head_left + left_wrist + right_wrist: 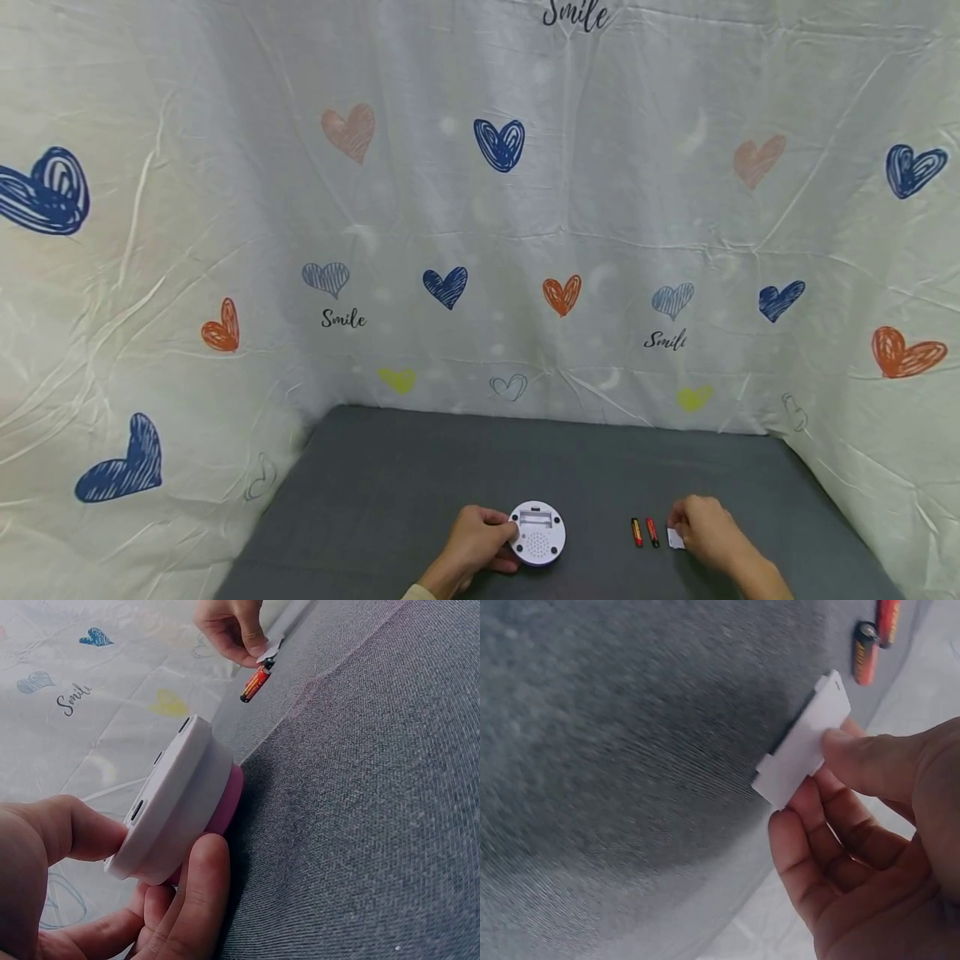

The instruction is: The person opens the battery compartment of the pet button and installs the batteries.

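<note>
My left hand [478,542] grips a round white device [537,546] by its left edge, thumb on top and fingers beneath. Its upturned face has an open battery compartment, speaker holes and dark pads. A pink part [227,799] shows on its lower side in the left wrist view. Farther right, my right hand [705,527] pinches a small white battery cover [802,746] between thumb and fingers, close to the cloth. Two batteries [637,532] with red and black wrapping lie side by side just left of that cover.
A dark grey cloth [420,475] covers the table. White curtains [480,208] printed with hearts and words hang behind it and along both sides, meeting the table's edges.
</note>
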Available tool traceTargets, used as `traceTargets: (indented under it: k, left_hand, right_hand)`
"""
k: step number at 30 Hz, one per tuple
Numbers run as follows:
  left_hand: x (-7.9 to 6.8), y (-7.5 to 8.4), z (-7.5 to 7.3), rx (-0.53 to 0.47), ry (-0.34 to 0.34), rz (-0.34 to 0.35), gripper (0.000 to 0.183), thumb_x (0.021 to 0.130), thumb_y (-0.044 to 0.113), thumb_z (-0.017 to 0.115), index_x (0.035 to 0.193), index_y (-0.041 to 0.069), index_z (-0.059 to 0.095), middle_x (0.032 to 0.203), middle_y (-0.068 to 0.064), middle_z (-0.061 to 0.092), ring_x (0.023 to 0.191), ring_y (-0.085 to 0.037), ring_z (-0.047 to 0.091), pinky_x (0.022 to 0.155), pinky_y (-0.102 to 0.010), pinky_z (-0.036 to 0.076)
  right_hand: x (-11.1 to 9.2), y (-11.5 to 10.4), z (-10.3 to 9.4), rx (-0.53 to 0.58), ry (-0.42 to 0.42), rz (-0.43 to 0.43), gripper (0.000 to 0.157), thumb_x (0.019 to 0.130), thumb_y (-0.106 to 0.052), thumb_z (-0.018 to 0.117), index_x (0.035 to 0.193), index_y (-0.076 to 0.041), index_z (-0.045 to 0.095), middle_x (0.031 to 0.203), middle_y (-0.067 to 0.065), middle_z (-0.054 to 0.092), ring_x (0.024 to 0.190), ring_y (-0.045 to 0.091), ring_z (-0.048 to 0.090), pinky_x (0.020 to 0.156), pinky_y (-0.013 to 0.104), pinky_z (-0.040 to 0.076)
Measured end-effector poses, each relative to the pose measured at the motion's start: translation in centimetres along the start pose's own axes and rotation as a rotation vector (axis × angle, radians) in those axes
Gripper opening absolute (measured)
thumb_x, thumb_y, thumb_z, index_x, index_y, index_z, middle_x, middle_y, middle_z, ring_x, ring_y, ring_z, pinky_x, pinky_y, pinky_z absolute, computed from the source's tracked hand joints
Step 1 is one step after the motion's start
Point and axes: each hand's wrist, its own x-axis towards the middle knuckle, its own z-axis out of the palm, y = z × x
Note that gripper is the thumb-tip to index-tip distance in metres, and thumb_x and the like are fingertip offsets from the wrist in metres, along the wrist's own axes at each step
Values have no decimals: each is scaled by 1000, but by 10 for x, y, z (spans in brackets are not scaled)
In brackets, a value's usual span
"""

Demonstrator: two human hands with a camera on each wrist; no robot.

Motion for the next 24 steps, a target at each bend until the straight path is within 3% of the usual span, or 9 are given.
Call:
traceTargets:
  k: [3,8,11,14,19,24]
  left_hand:
    - [0,0,0,-1,-3,3,29,86,2,67,111,-12,72,90,-14,76,67,-20,78,58,-33,70]
    - [1,0,-1,3,1,3,29,86,2,67,111,-12,73,90,-14,76,67,-20,78,58,-33,70]
    - [0,0,-1,-3,0,3,29,85,2,67,110,-12,73,89,-14,76,66,-21,78,58,-33,70]
    - [0,-1,-1,-12,-5,6,28,85,2,67,109,-12,73,89,-14,75,66,-21,78,58,-33,70]
    - [0,-2,-1,-24,-10,19,28,84,2,67,108,-11,73,89,-14,75,67,-22,78,58,-33,70]
    - [0,-2,0,-27,-9,21,27,84,2,67,107,-11,74,89,-14,75,66,-21,78,58,-33,70]
  right_hand:
    - [1,6,5,-12,3,-17,21,92,-1,66,86,-17,77,83,-4,72,74,11,60,60,36,54]
    - [-7,-19,0,-56,88,-1,22,90,3,72,82,-17,74,81,-5,67,73,11,59,61,36,54]
    - [-10,-33,-5,-103,125,-40,22,92,-1,76,83,-20,73,81,-9,63,74,7,57,62,32,53]
    - [-10,-41,-10,-138,143,-150,21,92,-3,80,86,-22,75,85,-13,62,78,8,60,65,30,56]
    - [-4,-49,-15,-164,123,-390,24,85,3,84,93,-20,79,93,-11,68,90,20,69,72,38,63]
    - [-1,-54,-13,-159,71,-484,26,84,6,82,96,-17,82,96,-9,72,90,17,71,73,37,65]
